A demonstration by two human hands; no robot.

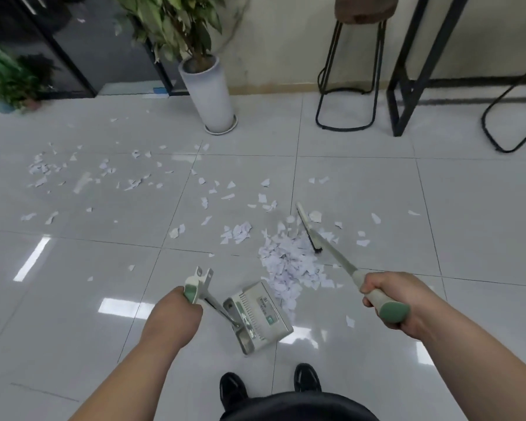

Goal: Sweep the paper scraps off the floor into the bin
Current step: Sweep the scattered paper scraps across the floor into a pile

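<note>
Many scraps (41, 169) lie scattered well left of the dustpan (260, 314). Just left of the dustpan, the left hand (176, 312) curls its fingers around the handle. A pile (289, 265) touches the dustpan's far edge. Right of the dustpan, the right hand (392, 296) grips the broom (334, 253), bristles beside the pile.

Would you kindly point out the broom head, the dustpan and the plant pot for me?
broom head (307, 226): head view, middle of its back.
dustpan (260, 314): head view, ribbed top.
plant pot (208, 95): head view, white wall.

Dustpan (260, 314) left of scrap pile (289, 262), broom (308, 229) right
</note>
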